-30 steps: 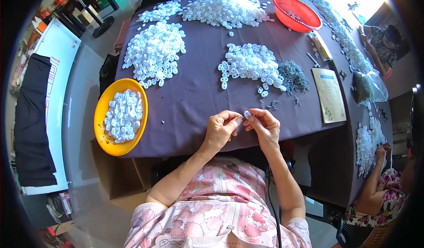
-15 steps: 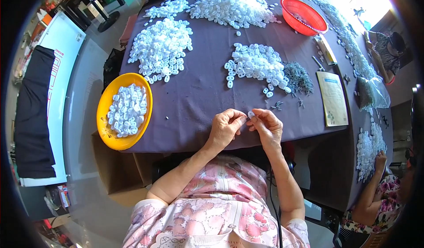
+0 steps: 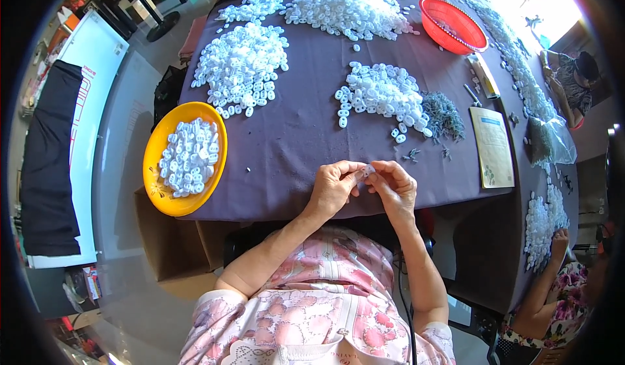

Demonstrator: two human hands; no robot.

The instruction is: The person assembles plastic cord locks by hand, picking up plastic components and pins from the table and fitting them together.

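Note:
Close to the table's near edge, both hands meet around one small white oval plastic piece with holes point(image 3: 368, 169). My right hand point(image 3: 396, 190) pinches it between thumb and fingertips. From the other side, my left hand point(image 3: 333, 188) is closed, its thumb and forefinger against the same piece; whether a smaller part is also between them is hidden. Beyond my hands lies a heap of similar white pieces point(image 3: 384, 92), with a pile of tiny grey parts point(image 3: 443, 116) touching its right side. A few grey parts point(image 3: 411, 155) lie loose nearer to me.
On the left, a yellow oval bowl point(image 3: 150, 179) holds many white pieces. Larger white heaps point(image 3: 241, 66) cover the far side, near a red basket point(image 3: 426, 17). A brown paper booklet point(image 3: 492, 147) lies right. Two other people work along the right side, one hand point(image 3: 560, 243) at another heap.
My left fingertips have come up against the white piece, which has turned so its holes show. The whole view has shifted slightly.

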